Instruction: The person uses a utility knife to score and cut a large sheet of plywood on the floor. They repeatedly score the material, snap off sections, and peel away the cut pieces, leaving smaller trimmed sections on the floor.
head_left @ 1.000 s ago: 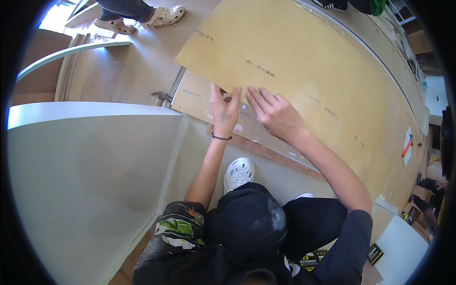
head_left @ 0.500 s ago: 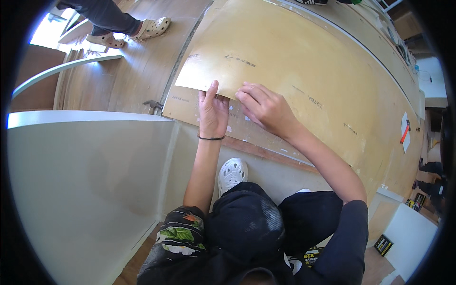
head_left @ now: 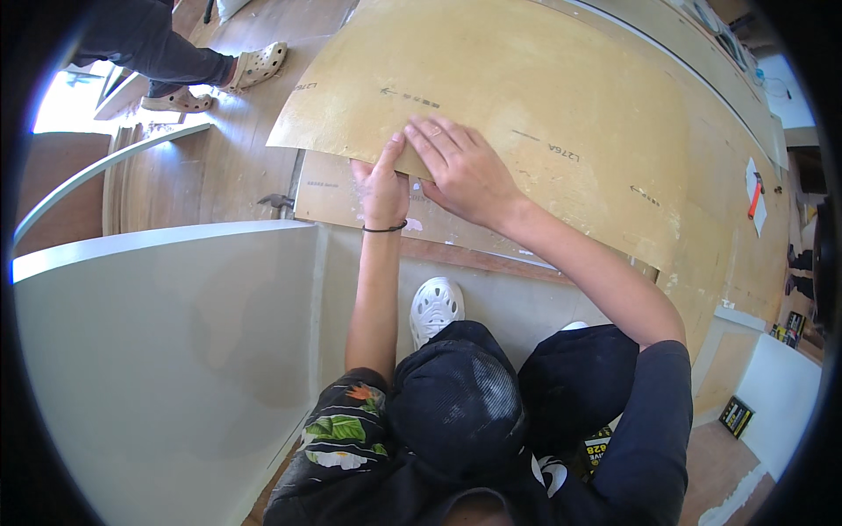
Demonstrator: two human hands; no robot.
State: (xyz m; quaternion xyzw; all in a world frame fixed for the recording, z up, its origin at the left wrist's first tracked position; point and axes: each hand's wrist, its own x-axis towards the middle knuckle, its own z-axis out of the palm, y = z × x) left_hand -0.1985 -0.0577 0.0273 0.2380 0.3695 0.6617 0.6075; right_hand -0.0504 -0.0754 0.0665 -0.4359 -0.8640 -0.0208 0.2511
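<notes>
A large yellow-tan sheet (head_left: 491,70) with printed marks lies over the board (head_left: 329,197) beneath, its near left corner jutting past that board. My left hand (head_left: 382,188) grips the sheet's near edge, thumb on top and fingers underneath, mostly hidden. Just to its right, my right hand (head_left: 465,171) rests flat on the sheet with fingers stretched out. Its thumb sits low at the edge, partly out of sight.
A hammer (head_left: 277,202) lies by the board's left corner, beside a white curved panel (head_left: 175,316). At the far right is a red-handled tool (head_left: 755,197) on white paper. Another person's foot in a beige clog (head_left: 259,66) stands at upper left.
The sheet has shifted left, so its corner overhangs the board more. My right hand has gone from a pinch at the edge to flat fingers on top. My left hand keeps its hold.
</notes>
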